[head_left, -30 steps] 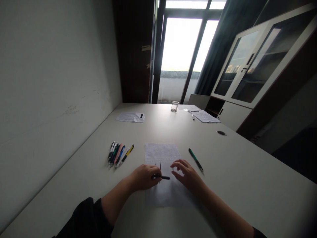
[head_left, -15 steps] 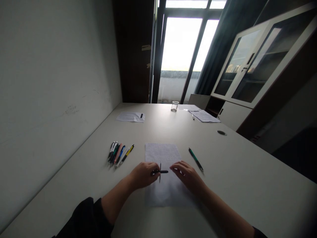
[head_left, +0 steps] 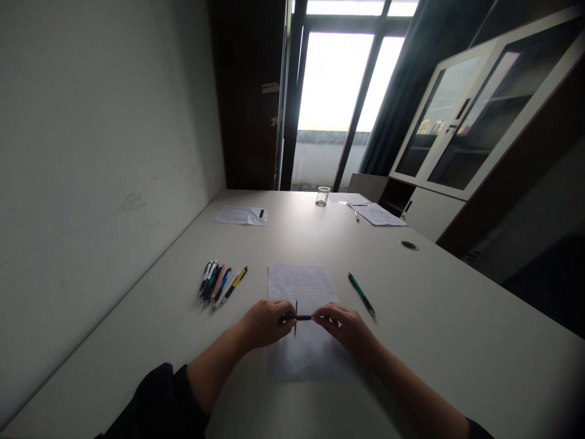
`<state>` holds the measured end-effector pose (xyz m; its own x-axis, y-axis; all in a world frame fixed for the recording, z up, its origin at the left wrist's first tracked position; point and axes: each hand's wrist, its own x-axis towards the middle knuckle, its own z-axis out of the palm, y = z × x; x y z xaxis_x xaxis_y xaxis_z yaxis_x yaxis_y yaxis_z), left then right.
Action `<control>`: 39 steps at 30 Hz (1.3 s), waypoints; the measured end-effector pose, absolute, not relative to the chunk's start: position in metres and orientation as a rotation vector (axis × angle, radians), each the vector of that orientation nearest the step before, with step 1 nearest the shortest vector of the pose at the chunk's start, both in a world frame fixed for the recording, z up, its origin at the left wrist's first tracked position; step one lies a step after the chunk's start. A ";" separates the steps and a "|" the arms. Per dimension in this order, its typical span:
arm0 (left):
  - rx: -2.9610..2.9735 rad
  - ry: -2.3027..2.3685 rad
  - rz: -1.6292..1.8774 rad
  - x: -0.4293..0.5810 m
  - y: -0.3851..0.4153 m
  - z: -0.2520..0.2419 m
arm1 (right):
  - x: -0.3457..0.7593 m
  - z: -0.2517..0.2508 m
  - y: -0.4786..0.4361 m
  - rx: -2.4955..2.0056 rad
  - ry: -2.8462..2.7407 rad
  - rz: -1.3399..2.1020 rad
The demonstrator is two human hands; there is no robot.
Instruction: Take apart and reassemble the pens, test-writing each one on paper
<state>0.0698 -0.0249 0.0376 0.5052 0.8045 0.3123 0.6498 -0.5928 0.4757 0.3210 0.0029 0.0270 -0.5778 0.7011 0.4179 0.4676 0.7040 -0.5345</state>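
Over the lined sheet of paper (head_left: 299, 280), my left hand (head_left: 269, 320) is closed around the left end of a dark pen (head_left: 303, 317), which lies level. A thin dark rod (head_left: 296, 305), like a pen refill, stands crosswise at my left fingertips. My right hand (head_left: 342, 323) pinches the pen's right end with its fingertips. To the right of that hand rests a green and black pen (head_left: 362, 295) on the table. A cluster of several pens (head_left: 217, 285) in various colours lies left of the paper.
The white table (head_left: 183, 341) runs along the wall on the left. At its far end stand a clear glass (head_left: 322, 196), a written sheet (head_left: 242, 216) and a stack of papers (head_left: 379, 214) with a pen beside it. A round cable hole (head_left: 409, 246) sits at the right.
My right hand has moved slightly left, and its fingertips have closed on the pen's right end. My left hand stays in place with the pen and the thin rod.
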 end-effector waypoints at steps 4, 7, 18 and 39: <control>2.454 1.203 0.723 0.069 -0.026 0.037 | 0.321 0.030 0.002 -0.881 -2.266 0.511; 2.455 1.208 0.731 0.069 -0.025 0.035 | 0.322 0.031 0.001 -0.872 -2.240 0.535; 2.451 1.231 0.766 0.069 -0.024 0.033 | 0.323 0.028 0.002 -0.919 -2.225 0.547; 2.488 1.101 0.717 0.069 -0.027 0.038 | 0.321 0.026 0.001 -0.934 -2.309 0.762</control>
